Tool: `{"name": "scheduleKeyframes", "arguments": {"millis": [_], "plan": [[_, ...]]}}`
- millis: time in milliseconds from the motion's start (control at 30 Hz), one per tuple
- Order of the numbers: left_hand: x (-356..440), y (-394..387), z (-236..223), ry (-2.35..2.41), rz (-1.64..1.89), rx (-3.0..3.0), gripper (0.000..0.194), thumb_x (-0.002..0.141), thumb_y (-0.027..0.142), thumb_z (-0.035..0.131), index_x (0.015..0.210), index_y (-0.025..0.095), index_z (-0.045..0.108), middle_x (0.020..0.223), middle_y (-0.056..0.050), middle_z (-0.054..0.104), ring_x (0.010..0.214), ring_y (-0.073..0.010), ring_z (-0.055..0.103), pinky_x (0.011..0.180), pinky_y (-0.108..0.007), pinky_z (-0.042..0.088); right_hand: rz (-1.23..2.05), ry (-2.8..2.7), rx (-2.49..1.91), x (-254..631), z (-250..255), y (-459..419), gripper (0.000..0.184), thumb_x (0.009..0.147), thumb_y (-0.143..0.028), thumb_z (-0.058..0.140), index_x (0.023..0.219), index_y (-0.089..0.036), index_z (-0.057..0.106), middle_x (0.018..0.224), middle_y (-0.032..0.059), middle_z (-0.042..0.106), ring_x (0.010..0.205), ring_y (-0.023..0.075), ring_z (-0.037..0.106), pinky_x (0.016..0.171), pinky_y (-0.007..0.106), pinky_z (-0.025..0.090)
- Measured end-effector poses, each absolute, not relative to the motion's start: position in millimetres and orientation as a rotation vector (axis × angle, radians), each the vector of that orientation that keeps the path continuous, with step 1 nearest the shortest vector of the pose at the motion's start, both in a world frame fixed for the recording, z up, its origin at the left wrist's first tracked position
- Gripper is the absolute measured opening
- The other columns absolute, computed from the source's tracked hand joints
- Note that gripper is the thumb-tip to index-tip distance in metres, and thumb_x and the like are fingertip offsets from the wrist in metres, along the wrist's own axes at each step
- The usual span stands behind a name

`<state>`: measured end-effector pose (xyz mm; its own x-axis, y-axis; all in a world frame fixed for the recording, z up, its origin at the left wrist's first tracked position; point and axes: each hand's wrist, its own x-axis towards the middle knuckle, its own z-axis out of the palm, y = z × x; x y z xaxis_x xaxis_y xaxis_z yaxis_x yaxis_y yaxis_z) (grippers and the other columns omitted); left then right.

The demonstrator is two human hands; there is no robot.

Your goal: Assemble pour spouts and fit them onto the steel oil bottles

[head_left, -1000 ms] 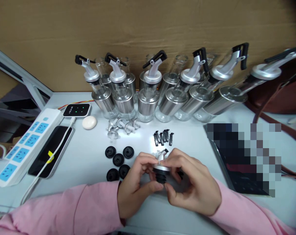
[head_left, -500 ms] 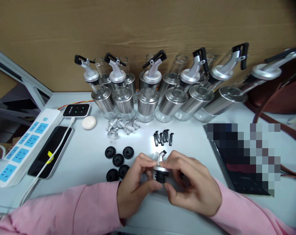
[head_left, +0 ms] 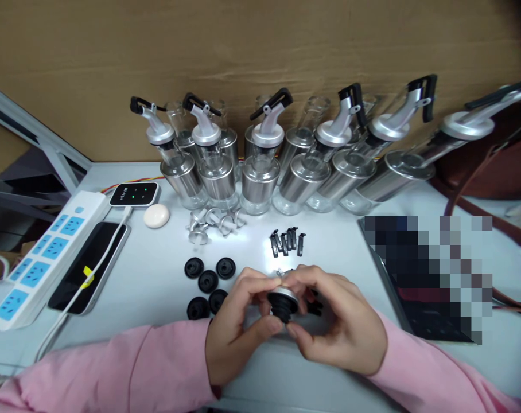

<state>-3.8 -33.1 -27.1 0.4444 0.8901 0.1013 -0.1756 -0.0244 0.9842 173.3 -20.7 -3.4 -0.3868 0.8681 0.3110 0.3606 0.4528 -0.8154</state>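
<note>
As both hands (head_left: 237,324) (head_left: 344,324) pinch a stopper (head_left: 282,304), fingers (head_left: 314,276) curled

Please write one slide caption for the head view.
Both hands hold a pourer in front of bottles.

Pourer top (head_left: 283,304): silver collar (head_left: 283,291) is sitting against a black ribbed stopper (head_left: 280,313). Piece is tilting, stopper narrowing downward and toward the wearer. Left hand (head_left: 237,327) and right hand (head_left: 342,324) are pinching it over the table (head_left: 269,378), largely hiding the spout end (head_left: 280,272).
</note>
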Motion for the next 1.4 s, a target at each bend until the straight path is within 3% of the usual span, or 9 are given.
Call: {"name": "scheduleKeyframes", "arguments": {"millis": [233, 533, 733, 900, 1033, 1133, 1233, 1300, 1400], "plan": [[-5, -31, -26, 0.721, 0.941, 1.338, 0.035, 0.091, 0.041, 0.048, 0.125, 0.032, 0.045, 0.104, -0.004, 0.042, 0.09, -0.0161, 0.045, 0.082, -0.03, 0.039, 0.917, -1.902, -1.071, 173, -1, -20, 0.032, 0.072, -0.014, 0.054, 0.102, -0.023, 0.046, 0.069, -0.0041, 0.058, 0.051, 0.0067, 0.052, 0.047, 0.017, 0.041], [1, -34, -24, 0.726, 0.992, 1.252, 0.028, 0.093, 0.026, 0.046, 0.119, 0.034, 0.041, 0.104, -0.001, 0.041, 0.09, -0.012, 0.045, 0.082, -0.024, 0.04, 1.016, -1.858, -1.098, 173, -4, -20, 0.037, 0.072, -0.013, 0.054, 0.106, -0.022, 0.045, 0.072, -0.0026, 0.067, 0.058, 0.0088, 0.059, 0.051, 0.018, 0.042], [-1, -33, -23, 0.748, 0.978, 1.314, 0.025, 0.093, 0.026, 0.047, 0.118, 0.031, 0.044, 0.102, -0.002, 0.043, 0.089, -0.013, 0.045, 0.08, -0.025, 0.039, 0.9, -1.9, -1.085, 173, -2, -17, 0.026, 0.071, -0.015, 0.055, 0.097, -0.021, 0.056, 0.07, -0.0013, 0.059, 0.057, 0.0095, 0.052, 0.052, 0.019, 0.043], [0, -35, -25, 0.742, 1.03, 1.275, 0.027, 0.093, 0.028, 0.048, 0.119, 0.03, 0.042, 0.101, -0.003, 0.041, 0.086, -0.0127, 0.046, 0.077, -0.026, 0.04, 1.003, -1.804, -1.121, 174, 2, -17, 0.024, 0.074, -0.013, 0.053, 0.097, -0.019, 0.054, 0.065, -0.0011, 0.057, 0.051, 0.0092, 0.049, 0.045, 0.019, 0.04], [0, -36, -27, 0.753, 0.988, 1.117, 0.033, 0.093, 0.036, 0.048, 0.122, 0.028, 0.034, 0.099, -0.003, 0.043, 0.083, -0.013, 0.047, 0.076, -0.028, 0.04, 1.159, -1.679, -1.054, 176, 7, -14, 0.015, 0.086, -0.024, 0.049, 0.1, -0.019, 0.053, 0.069, 0.0021, 0.064, 0.057, 0.0115, 0.057, 0.052, 0.02, 0.047], [-2, -34, -27, 0.772, 0.921, 1.103, 0.035, 0.092, 0.041, 0.047, 0.121, 0.026, 0.036, 0.099, -0.003, 0.045, 0.081, -0.0128, 0.048, 0.075, -0.028, 0.04, 1.294, -1.597, -0.974, 178, 10, -12, 0.022, 0.091, -0.038, 0.044, 0.101, -0.021, 0.055, 0.068, 0.0009, 0.064, 0.058, 0.0117, 0.059, 0.053, 0.019, 0.048], [-3, -32, -25, 0.79, 0.844, 1.171, 0.028, 0.091, 0.045, 0.046, 0.1, 0.019, 0.046, 0.085, -0.002, 0.049, 0.074, -0.0121, 0.049, 0.069, -0.026, 0.039, 1.364, -1.65, -0.958, 178, 8, -12, 0.026, 0.093, -0.037, 0.04, 0.101, -0.021, 0.059, 0.065, 0.0001, 0.063, 0.055, 0.011, 0.057, 0.051, 0.019, 0.047], [-2, -32, -24, 0.809, 0.824, 1.168, 0.031, 0.091, 0.048, 0.046, 0.087, 0.018, 0.043, 0.073, 0.0, 0.05, 0.066, -0.0106, 0.048, 0.063, -0.024, 0.038, 1.282, -1.743, -1.008, 178, 7, -13, 0.024, 0.094, -0.028, 0.039, 0.101, -0.019, 0.06, 0.068, 0.0008, 0.064, 0.055, 0.0102, 0.056, 0.053, 0.02, 0.046], [-1, -34, -22, 0.85, 0.79, 1.111, 0.035, 0.092, 0.053, 0.038, 0.085, 0.019, 0.038, 0.056, 0.006, 0.046, 0.047, -0.0072, 0.042, 0.051, -0.02, 0.034, 1.023, -1.829, -1.041, 178, 6, -14, 0.022, 0.089, -0.018, 0.045, 0.105, -0.019, 0.06, 0.075, 0.0027, 0.063, 0.061, 0.0105, 0.056, 0.055, 0.021, 0.046]]}}
